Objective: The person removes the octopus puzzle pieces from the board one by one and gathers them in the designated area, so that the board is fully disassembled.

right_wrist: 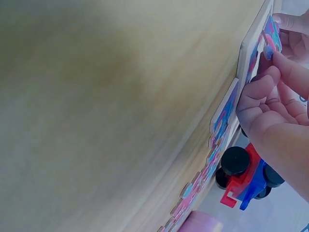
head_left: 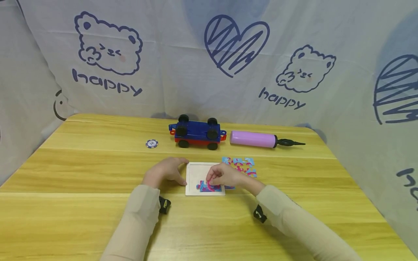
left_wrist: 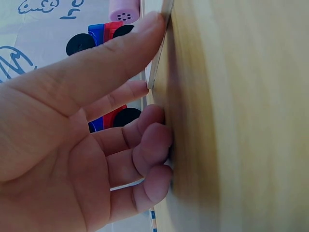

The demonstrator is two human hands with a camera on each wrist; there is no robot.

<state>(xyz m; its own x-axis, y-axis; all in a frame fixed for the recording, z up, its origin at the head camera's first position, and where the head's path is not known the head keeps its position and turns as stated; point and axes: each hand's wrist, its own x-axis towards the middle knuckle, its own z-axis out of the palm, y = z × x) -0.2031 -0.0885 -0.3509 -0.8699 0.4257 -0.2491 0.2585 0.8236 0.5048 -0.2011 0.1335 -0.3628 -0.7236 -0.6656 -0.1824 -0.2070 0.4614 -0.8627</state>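
A shallow white puzzle tray [head_left: 195,172] lies on the table between the hands. My left hand [head_left: 167,169] is at its left side, thumb and index finger spread along the edge and touching it, the other fingers bent loosely near the tabletop. My right hand [head_left: 225,174] is over the tray and pinches a pink-and-blue puzzle piece [right_wrist: 272,40] between thumb and fingertips, tilted up in the right wrist view. Below it, blue, purple and pink puzzle pieces [head_left: 203,187] lie joined along the tray's lower part. The right hand partly hides the tray's right side.
Several loose puzzle pieces [head_left: 249,161] lie right of the tray, one partly under the right wrist. Behind stand an upturned blue-and-red toy wagon [head_left: 198,131] and a pink balloon pump [head_left: 253,139]. A poker chip [head_left: 151,144] lies left; a printed curtain [head_left: 183,87] hangs behind the table.
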